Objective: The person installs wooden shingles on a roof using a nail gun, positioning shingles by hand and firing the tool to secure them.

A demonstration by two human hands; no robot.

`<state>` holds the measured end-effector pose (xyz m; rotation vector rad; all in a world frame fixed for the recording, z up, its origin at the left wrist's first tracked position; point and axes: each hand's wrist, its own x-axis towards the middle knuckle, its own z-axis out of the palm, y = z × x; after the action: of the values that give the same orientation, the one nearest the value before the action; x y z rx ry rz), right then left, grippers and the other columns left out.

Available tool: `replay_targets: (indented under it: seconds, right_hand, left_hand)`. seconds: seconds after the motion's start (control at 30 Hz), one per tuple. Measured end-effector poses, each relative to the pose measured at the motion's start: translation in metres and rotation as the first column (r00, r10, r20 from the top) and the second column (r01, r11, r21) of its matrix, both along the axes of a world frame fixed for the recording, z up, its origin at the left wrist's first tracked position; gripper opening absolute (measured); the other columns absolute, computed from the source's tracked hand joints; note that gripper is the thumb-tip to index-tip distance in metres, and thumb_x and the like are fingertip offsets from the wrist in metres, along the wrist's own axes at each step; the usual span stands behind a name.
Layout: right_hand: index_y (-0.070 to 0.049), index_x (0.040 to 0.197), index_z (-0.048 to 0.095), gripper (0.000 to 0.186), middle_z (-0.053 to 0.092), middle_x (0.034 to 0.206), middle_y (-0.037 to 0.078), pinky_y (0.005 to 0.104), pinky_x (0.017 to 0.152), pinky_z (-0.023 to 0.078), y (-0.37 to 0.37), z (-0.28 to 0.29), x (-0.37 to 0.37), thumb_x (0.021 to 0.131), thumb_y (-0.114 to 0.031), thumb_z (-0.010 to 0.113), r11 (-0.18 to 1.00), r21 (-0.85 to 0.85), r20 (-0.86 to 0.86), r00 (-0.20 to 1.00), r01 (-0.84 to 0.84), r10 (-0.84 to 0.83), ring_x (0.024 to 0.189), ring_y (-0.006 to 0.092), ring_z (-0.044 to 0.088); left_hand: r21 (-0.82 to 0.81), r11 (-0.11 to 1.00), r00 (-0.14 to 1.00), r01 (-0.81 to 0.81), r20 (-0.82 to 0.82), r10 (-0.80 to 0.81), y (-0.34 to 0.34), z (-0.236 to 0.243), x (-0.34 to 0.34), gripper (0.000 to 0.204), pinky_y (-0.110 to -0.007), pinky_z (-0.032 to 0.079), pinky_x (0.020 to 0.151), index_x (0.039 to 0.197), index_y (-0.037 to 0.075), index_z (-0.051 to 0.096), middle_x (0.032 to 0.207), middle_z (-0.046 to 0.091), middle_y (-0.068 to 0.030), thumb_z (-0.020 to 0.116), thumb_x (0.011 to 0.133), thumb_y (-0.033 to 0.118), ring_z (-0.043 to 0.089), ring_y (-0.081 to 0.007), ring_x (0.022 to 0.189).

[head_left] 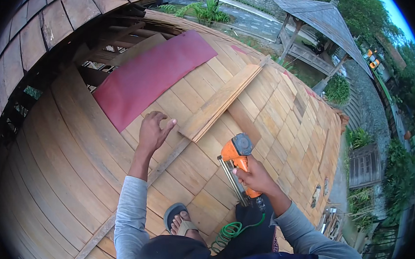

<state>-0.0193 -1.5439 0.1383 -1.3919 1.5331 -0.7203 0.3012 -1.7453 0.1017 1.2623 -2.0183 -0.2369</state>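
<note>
Dark trousers (175, 252) and grey sleeves (132, 211) fill the lower edge, with a sandalled foot (180, 220) planted on the shingled roof (275, 127) just above them. The right hand (255, 175) is wrapped around the grip of an orange nail gun (237, 153), held over the middle of the roof. The left hand (154, 131) holds nothing: its fingers are loosely bent, the thumb apart, between the pink sheet (148, 84) and the lower end of a stack of thin boards (221, 104). The stack lies slantwise along a grey strip (169, 161).

For good work here, I would seat each piece flat against its neighbour, keep the left hand well aside from the gun's nose, and hold the gun square to the wood with the finger off the trigger between shots. The nose is turned away from view, so whether it touches the shingles is hard to say. The coiled green hose (223, 233) lies close beside the foot and deserves slack before any reach.

Toward the roof's upper left corner, an opening with bare rafters (122, 39) borders the pink sheet, under the overhanging upper tiles (76, 9); that side looks tight. The right edge drops off toward the garden, so a foot there needs care. The shingles between stack and right edge seem the roomier way to move.
</note>
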Motion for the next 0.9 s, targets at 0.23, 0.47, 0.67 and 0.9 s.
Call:
replay_targets:
  seconds: [0.23,0.47,0.67,0.9]
  right_hand:
    - [-0.001,0.138,0.038,0.050,0.063,0.086,0.006,0.0296,0.052,0.054,0.023,-0.140,-0.023,0.098,-0.011,0.066,0.960,-0.015,-0.023,0.960,0.278,-0.278,0.061,0.0126,0.064]
    - [-0.001,0.134,0.038,0.047,0.064,0.086,0.009,0.0314,0.051,0.056,0.021,-0.171,-0.016,0.097,-0.008,0.066,0.971,-0.151,-0.124,0.970,0.188,-0.207,0.058,0.0150,0.066]
    - [0.000,0.132,0.039,0.046,0.065,0.088,0.010,0.0315,0.050,0.056,0.019,-0.171,-0.027,0.096,-0.007,0.066,0.978,-0.075,-0.104,0.974,0.194,-0.202,0.058,0.0157,0.066]
    - [0.005,0.134,0.036,0.054,0.071,0.092,0.023,0.0427,0.061,0.060,0.018,-0.157,-0.020,0.093,-0.008,0.068,0.977,-0.078,-0.139,0.969,0.197,-0.207,0.068,0.0338,0.074]
  left_hand:
    - [0.241,0.968,0.929,0.064,0.340,-0.146,-0.027,-0.049,-0.099,0.063,-0.049,0.051,0.100,0.112,-0.003,0.070,0.113,0.068,-0.0219,0.066,0.092,0.057,0.061,-0.0375,0.118]
    - [0.214,0.976,0.940,0.050,0.319,-0.119,-0.039,-0.028,-0.090,0.028,-0.053,0.058,0.075,0.100,-0.001,0.062,0.102,0.070,-0.0231,0.054,0.101,0.026,0.071,-0.0418,0.086]
    - [0.104,0.960,0.954,-0.262,0.180,0.241,-0.031,-0.031,-0.036,0.019,-0.056,0.057,0.070,0.104,0.002,0.057,0.096,0.072,-0.0224,0.050,0.103,0.019,0.072,-0.0424,0.082]
    - [0.170,0.858,0.836,-0.486,-0.195,0.512,0.045,-0.056,0.025,0.020,-0.055,0.051,0.071,0.101,-0.001,0.057,0.088,0.068,-0.0261,0.047,0.106,0.016,0.067,-0.0460,0.080]
